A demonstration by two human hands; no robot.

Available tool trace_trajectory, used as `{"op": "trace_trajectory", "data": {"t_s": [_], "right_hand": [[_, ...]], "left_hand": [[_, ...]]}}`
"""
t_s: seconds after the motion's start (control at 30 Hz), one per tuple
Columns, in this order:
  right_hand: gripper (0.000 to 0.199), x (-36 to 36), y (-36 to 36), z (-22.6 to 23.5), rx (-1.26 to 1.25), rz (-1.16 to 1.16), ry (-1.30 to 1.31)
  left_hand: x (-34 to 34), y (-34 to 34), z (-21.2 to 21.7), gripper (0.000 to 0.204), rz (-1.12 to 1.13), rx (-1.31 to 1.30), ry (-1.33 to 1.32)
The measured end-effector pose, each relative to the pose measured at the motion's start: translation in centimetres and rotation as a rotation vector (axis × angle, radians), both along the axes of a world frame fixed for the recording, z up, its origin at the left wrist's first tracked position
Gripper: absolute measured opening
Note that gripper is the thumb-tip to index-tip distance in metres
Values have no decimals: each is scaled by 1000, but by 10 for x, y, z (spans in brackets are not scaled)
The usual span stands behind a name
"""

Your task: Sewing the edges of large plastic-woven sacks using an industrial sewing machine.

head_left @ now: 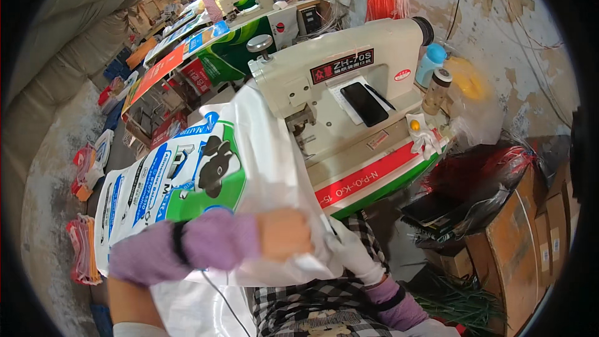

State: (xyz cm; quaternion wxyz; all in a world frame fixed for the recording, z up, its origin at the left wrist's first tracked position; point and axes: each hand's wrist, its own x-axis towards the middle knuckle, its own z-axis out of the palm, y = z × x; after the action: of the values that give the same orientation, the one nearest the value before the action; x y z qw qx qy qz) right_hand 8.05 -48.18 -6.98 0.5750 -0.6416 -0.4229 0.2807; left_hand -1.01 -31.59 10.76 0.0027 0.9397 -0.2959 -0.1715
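A large white woven bag with a black-and-white cow print and green and blue panels spreads over the table before me, its upper part under the head of the cream sewing machine. My left hand, bare below a purple sleeve, is curled into a fist over the bag's near right part. It is blurred, and its fingertips are hidden. My right hand, in a white glove with a purple sleeve behind it, pinches the bag's right edge close to the left hand. The machine's needle area stands beyond both hands.
On the machine's bed lie a dark phone and a pen on paper. A jar, a blue bottle and a white glove sit to the right. Cardboard stands lower right. Another person is far back.
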Motion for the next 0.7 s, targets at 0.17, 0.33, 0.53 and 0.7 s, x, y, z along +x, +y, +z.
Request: {"op": "trace_trajectory", "data": {"t_s": [0.17, 0.33, 0.53, 0.7], "right_hand": [[46, -2, -4, 37, 248, 178, 745], [31, -17, 8, 64, 101, -13, 508], [39, -16, -6, 87, 293, -47, -230], [45, -13, -25, 126, 510, 392, -604]], "left_hand": [[-106, -83, 147, 13, 396, 227, 192], [-164, -107, 173, 25, 1040, 568, -452], [-179, -101, 142, 25, 938, 368, -399], [-129, -140, 47, 12, 456, -206, -227]]}}
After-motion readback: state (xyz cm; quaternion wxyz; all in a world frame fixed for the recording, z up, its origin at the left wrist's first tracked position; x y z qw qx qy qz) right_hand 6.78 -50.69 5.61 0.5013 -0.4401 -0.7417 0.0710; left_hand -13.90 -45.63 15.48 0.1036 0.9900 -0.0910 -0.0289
